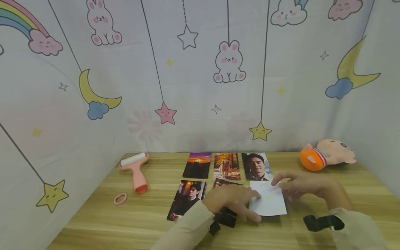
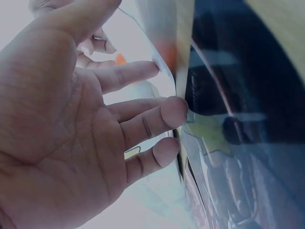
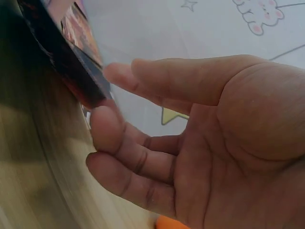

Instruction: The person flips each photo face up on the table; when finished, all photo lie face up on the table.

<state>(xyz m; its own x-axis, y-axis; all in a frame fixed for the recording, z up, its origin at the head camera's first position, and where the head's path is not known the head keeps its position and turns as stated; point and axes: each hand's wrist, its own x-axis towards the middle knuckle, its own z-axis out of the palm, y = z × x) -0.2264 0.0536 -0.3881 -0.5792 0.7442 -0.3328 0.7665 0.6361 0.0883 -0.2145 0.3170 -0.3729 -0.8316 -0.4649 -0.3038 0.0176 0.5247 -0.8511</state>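
Observation:
A white-backed photo print (image 1: 267, 203) lies face down at the right of the front row, its right side raised off the table. The right hand (image 1: 307, 187) pinches its upper right corner. In the right wrist view the print's dark face (image 3: 62, 57) meets these fingertips (image 3: 106, 129). The left hand (image 1: 234, 201) spreads over the print's left side, fingers mostly straight. Its index finger touches the white back (image 2: 143, 43) in the left wrist view. Under the left hand a dark glossy photo (image 1: 226, 217) is mostly covered.
Behind lie a sunset photo (image 1: 197, 166), a dog photo (image 1: 226, 166) and a portrait (image 1: 257, 166). Another portrait (image 1: 187, 199) is left of the hands. Farther left are a pink-handled lint roller (image 1: 137, 173) and a pink ring (image 1: 120, 199). A plush toy (image 1: 328, 154) lies back right.

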